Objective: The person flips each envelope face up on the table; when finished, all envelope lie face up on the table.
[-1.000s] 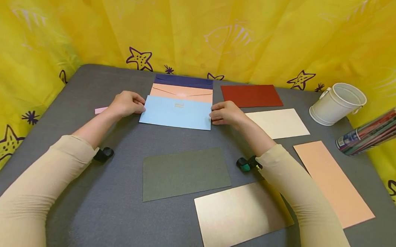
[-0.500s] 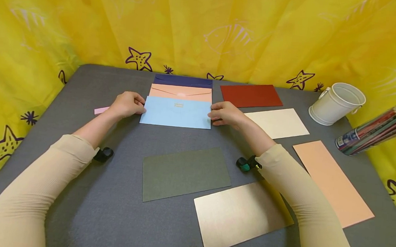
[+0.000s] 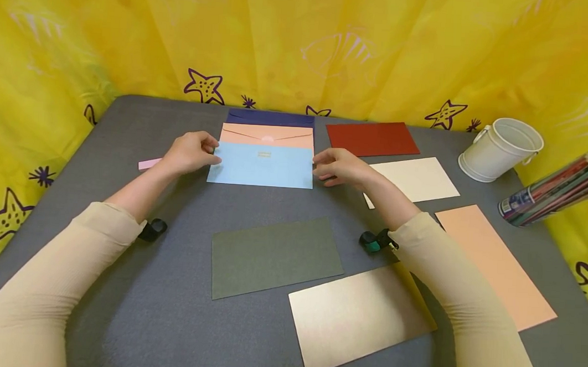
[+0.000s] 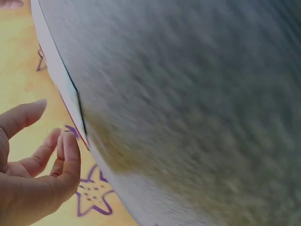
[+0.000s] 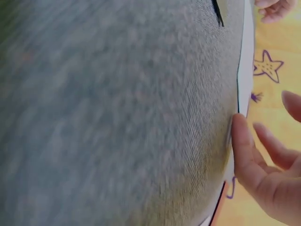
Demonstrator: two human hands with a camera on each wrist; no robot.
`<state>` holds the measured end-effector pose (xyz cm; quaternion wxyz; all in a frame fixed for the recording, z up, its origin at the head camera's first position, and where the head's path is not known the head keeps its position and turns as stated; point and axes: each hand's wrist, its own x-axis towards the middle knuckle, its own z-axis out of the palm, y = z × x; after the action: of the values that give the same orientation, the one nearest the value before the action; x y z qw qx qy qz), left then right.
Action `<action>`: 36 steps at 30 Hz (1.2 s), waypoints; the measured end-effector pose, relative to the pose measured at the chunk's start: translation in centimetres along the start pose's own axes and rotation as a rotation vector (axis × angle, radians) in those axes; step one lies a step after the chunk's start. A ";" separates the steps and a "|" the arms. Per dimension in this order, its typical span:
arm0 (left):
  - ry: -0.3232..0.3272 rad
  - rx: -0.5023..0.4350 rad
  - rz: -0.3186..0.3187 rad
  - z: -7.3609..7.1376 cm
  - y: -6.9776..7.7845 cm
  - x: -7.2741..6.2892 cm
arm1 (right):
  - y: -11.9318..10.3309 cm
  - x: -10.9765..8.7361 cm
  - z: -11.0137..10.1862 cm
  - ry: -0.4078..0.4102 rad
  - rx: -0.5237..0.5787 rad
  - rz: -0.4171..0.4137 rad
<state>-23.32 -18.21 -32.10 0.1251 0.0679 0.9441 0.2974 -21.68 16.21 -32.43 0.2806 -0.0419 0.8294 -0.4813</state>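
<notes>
A light blue envelope [image 3: 261, 169] with a small gold mark lies flat, overlapping a peach envelope [image 3: 245, 135], which in turn overlaps a navy blue envelope [image 3: 271, 118]. At the light blue envelope's left edge is my left hand [image 3: 191, 152], thumb and fingers spread apart with a gap between them; the thumb tip overlaps the envelope in the head view. My right hand [image 3: 343, 168] stays by the opposite edge, fingers loosely bent and holding nothing. In the right wrist view, one fingertip [image 5: 239, 123] comes right up to the envelope edge.
A dark green envelope [image 3: 275, 258] and a gold one [image 3: 356, 320] lie nearer me. Right of the stack are red [image 3: 373, 139], cream [image 3: 416, 180] and peach [image 3: 499, 266] ones, a white bucket [image 3: 495, 152] and a pencil tube [image 3: 553, 189]. A pink piece [image 3: 147, 164] shows behind the left wrist.
Both hands have loosened at the sides of the light blue envelope, the left thumb and fingers parting. My right forearm has shifted slightly right. The envelopes keep nearly the same layout.
</notes>
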 end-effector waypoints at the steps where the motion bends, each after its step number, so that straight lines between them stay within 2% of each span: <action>1: 0.003 0.001 0.019 0.1 0.4 -0.1 | 0.1 -0.2 -0.1 -0.011 -0.020 -0.004; 4: -0.002 0.003 0.079 0.6 1.5 -0.5 | 0.3 -0.8 -0.3 -0.056 -0.079 -0.017; 8: -0.053 0.007 0.162 1.7 2.7 -1.0 | 0.8 -1.5 -0.2 -0.115 -0.158 -0.038; 11: -0.120 0.004 0.231 2.7 3.5 -1.5 | 1.1 -2.1 -0.3 -0.161 -0.211 -0.065; 18: -0.296 -0.032 0.339 5.2 5.3 -3.2 | 1.7 -3.5 -0.2 -0.268 -0.310 -0.129; 23: -0.385 0.007 0.403 6.3 6.4 -4.7 | 2.1 -4.3 0.2 -0.270 -0.381 -0.182; 27: -0.420 0.052 0.435 6.8 6.7 -5.6 | 2.4 -5.0 0.7 -0.249 -0.467 -0.238; 36: -0.479 0.125 0.418 7.1 6.7 -6.1 | 3.0 -6.1 1.8 -0.159 -0.612 -0.328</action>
<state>-15.10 -10.13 -32.61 0.2757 0.3359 0.8698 0.2336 -15.02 18.49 -33.02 0.2375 -0.2938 0.8931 -0.2443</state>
